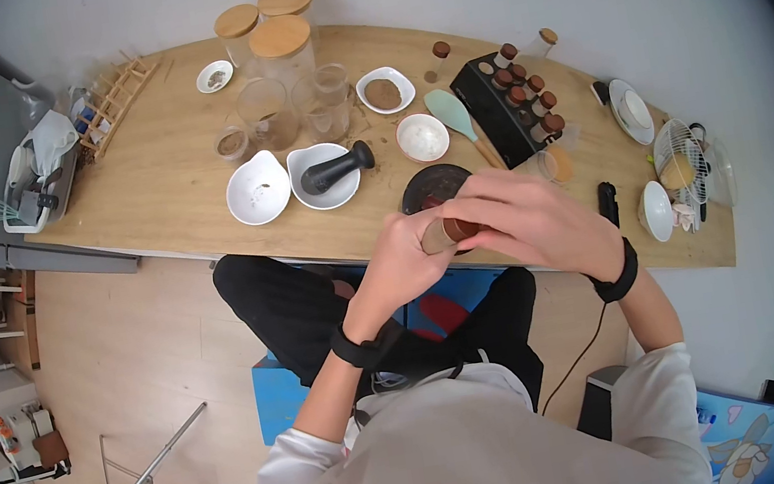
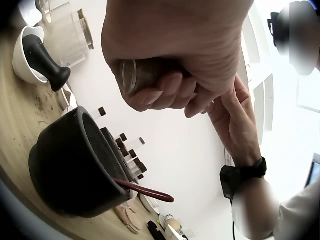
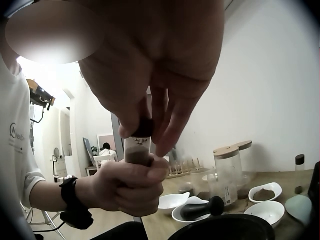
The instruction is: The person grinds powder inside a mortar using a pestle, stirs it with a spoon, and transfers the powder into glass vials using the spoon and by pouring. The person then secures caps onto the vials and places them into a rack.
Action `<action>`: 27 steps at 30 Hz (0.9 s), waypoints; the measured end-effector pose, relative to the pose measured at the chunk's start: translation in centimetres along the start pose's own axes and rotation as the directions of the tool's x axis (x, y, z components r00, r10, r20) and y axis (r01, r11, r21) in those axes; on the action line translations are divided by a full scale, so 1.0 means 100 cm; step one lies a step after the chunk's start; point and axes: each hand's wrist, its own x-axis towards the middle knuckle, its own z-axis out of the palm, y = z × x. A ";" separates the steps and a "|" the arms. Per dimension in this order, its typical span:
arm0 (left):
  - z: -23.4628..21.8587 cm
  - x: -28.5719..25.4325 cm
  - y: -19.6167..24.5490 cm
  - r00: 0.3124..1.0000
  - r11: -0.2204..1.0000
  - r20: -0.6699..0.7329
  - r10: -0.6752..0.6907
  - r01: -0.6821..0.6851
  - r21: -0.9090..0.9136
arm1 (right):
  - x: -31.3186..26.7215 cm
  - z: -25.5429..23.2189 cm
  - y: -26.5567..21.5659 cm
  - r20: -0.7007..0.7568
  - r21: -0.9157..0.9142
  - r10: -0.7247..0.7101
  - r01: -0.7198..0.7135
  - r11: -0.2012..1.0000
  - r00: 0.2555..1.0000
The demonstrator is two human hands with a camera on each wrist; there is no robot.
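My left hand grips a small glass vial with greyish-brown powder in it, its fingers wrapped round the body. From above, the fingers of my right hand pinch the vial's dark brown cap, which sits at the mouth of the glass. In the left wrist view the round glass base shows beside the curled left fingers. Both hands are raised over the table's front edge, close to a black bowl-like pot. A dark red handle leans out over its rim.
A white bowl with a black pestle stands left of the pot, next to another white bowl. Behind are a dish of brown powder and wooden-lidded jars. A black rack of capped vials and a pale green spatula lie right.
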 end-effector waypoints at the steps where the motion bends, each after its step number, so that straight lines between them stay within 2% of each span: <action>1: 0.001 0.001 0.000 1.000 1.000 0.001 0.001 -0.001 -0.003 | 0.000 -0.002 -0.001 0.020 0.011 0.067 -0.068 0.998 0.998; 3: 0.000 0.004 0.000 1.000 0.978 -0.027 -0.003 0.009 0.210 | 0.000 0.003 0.000 0.002 -0.030 0.085 -0.085 0.996 0.996; 5: 0.003 0.006 -0.011 0.996 0.983 -0.082 0.032 -0.016 0.184 | 0.000 0.010 0.004 -0.017 -0.065 0.103 -0.104 0.992 0.995; 6: 0.004 0.006 -0.015 0.989 0.986 -0.136 0.065 -0.043 0.160 | 0.000 0.013 0.006 -0.038 -0.004 0.069 -0.069 0.998 0.997; 8: 0.002 0.004 -0.018 0.989 0.985 -0.138 0.054 -0.030 0.171 | 0.002 0.017 0.001 -0.061 0.054 0.042 -0.038 0.998 0.997; 10: 0.000 0.003 -0.016 0.989 0.984 -0.139 0.040 -0.015 0.178 | 0.004 0.021 -0.012 -0.099 0.136 0.343 -0.329 0.935 0.934; 11: -0.001 0.003 -0.012 0.990 0.975 -0.137 0.043 -0.012 0.223 | 0.003 0.021 -0.008 -0.097 0.133 0.345 -0.331 0.934 0.934; 13: -0.002 0.005 -0.013 0.989 0.964 -0.140 0.049 -0.011 0.264 | 0.000 0.021 0.005 0.008 -0.001 0.310 -0.310 0.951 0.951; 15: -0.001 0.006 -0.020 0.977 0.973 -0.185 0.108 -0.066 0.219 | 0.003 0.025 0.006 -0.013 0.047 0.281 -0.280 0.959 0.960; 17: -0.005 0.005 -0.021 0.985 0.969 -0.161 0.062 -0.021 0.247 | 0.008 0.026 0.000 -0.040 0.096 0.259 -0.254 0.962 0.965; 19: -0.007 0.005 -0.023 0.991 0.962 -0.132 0.015 0.022 0.274 | 0.016 0.021 -0.012 -0.018 0.052 0.413 -0.412 0.910 0.911; 20: -0.007 0.005 -0.025 0.990 0.956 -0.137 0.041 0.001 0.295 | 0.015 0.022 -0.009 -0.016 0.052 0.416 -0.414 0.909 0.909; 22: -0.007 0.005 -0.029 0.988 0.949 -0.142 0.066 -0.018 0.316 | 0.013 0.024 0.002 0.092 0.052 0.500 -0.505 0.861 0.861; 23: -0.007 0.004 -0.030 0.986 0.954 -0.151 0.068 -0.020 0.300 | 0.012 0.026 0.005 0.093 0.052 0.500 -0.506 0.861 0.861; 25: -0.008 0.003 -0.034 0.985 0.959 -0.159 0.067 -0.020 0.283 | 0.011 0.029 0.008 0.027 0.087 0.292 -0.293 0.952 0.956; 27: -0.012 0.003 -0.040 0.994 0.983 -0.107 -0.005 0.024 0.181 | 0.013 0.027 0.004 0.025 0.117 0.263 -0.264 0.957 0.965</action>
